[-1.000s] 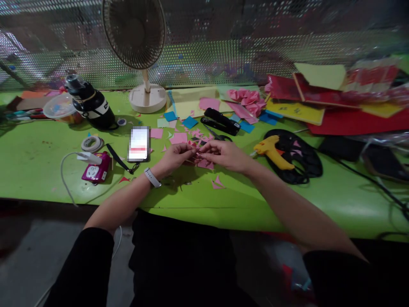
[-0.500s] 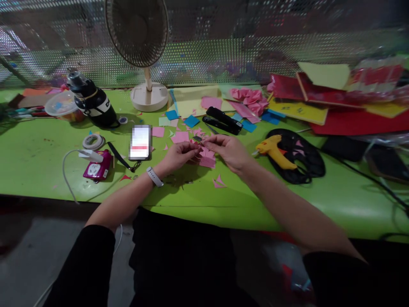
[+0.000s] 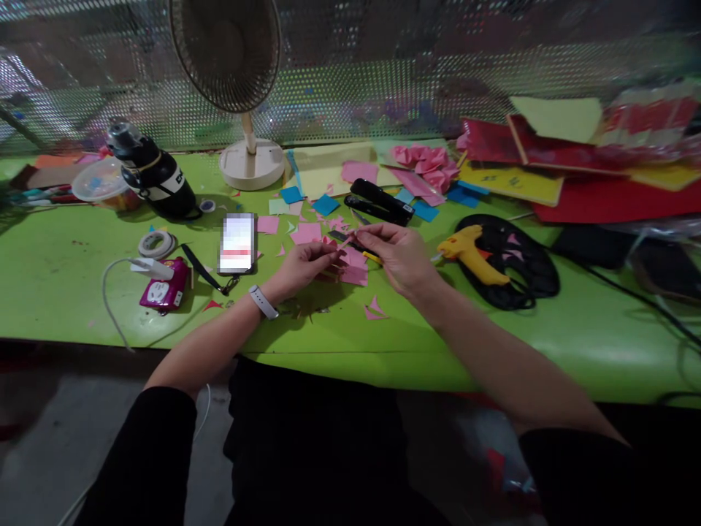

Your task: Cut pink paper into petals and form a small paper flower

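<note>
My left hand (image 3: 311,264) is closed in a pinch on a small pink paper piece (image 3: 327,241), mostly covered by the fingers. Facing it, my right hand (image 3: 402,256) pinches the end of a thin pink paper strip (image 3: 347,240) that reaches toward the left fingertips. Whether strip and piece touch is too small to tell. Beneath the hands lie pink paper squares (image 3: 355,272) and a dark tool with a yellow part (image 3: 372,258), partly hidden by my right hand. Pink paper scraps (image 3: 375,310) lie nearer the table's front edge.
A black stapler (image 3: 380,201) and crumpled pink paper (image 3: 424,162) lie behind the hands. To the right, a yellow glue gun (image 3: 475,256) rests on a black pad (image 3: 539,267). Leftward are a phone (image 3: 236,245), tape roll (image 3: 157,244), purple power adapter (image 3: 164,288), bottle (image 3: 156,179) and fan (image 3: 252,164).
My right hand has drawn slightly to the right, away from the left, and the thin strip and the yellow part of the tool now show. My left hand stays nearly in place.
</note>
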`<control>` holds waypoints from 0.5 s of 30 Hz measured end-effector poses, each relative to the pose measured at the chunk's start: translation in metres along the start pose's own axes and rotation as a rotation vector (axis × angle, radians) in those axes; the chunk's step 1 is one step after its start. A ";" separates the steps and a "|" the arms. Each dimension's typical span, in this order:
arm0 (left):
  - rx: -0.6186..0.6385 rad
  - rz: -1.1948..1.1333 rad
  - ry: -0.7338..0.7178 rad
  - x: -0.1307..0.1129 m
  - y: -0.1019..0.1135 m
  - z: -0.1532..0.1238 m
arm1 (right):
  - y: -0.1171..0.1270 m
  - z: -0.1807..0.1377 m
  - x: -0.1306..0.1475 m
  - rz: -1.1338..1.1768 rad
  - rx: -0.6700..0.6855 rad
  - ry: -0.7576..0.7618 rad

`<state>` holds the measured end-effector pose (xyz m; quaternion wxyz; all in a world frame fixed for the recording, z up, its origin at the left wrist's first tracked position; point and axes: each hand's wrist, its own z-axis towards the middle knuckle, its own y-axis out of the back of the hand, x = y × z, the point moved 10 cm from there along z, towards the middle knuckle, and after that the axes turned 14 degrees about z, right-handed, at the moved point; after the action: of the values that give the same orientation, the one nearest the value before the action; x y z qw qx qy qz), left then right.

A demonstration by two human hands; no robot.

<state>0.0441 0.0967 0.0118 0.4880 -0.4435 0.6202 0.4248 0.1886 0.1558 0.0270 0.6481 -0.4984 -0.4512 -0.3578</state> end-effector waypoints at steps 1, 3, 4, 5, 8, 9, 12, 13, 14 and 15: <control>-0.008 -0.001 0.001 0.000 0.001 0.000 | -0.001 0.000 0.000 0.002 0.006 0.004; -0.030 -0.010 -0.008 -0.001 0.003 0.000 | -0.002 -0.002 0.003 -0.006 0.022 0.026; -0.038 -0.018 -0.013 -0.001 0.004 0.000 | -0.004 -0.003 0.006 -0.023 0.036 0.040; -0.042 -0.025 -0.017 -0.001 0.005 0.001 | -0.005 -0.005 0.009 -0.046 0.050 0.058; -0.036 -0.040 -0.014 -0.001 0.005 0.001 | -0.012 -0.011 0.017 -0.131 0.099 0.101; -0.029 -0.045 -0.007 0.000 0.005 0.002 | -0.014 -0.012 0.018 -0.153 0.109 0.103; 0.000 -0.061 0.011 0.002 0.002 0.002 | -0.016 -0.013 0.016 -0.186 0.113 0.070; 0.009 -0.061 0.009 0.002 0.001 0.002 | -0.016 -0.013 0.015 -0.187 0.106 0.060; 0.016 -0.057 0.003 0.002 0.000 0.002 | -0.015 -0.012 0.014 -0.183 0.100 0.052; 0.024 -0.053 -0.005 0.002 -0.001 0.002 | -0.015 -0.012 0.013 -0.174 0.097 0.048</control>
<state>0.0453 0.0981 0.0091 0.5060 -0.4528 0.6121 0.4053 0.1819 0.1401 0.0435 0.6486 -0.4167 -0.4939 -0.4021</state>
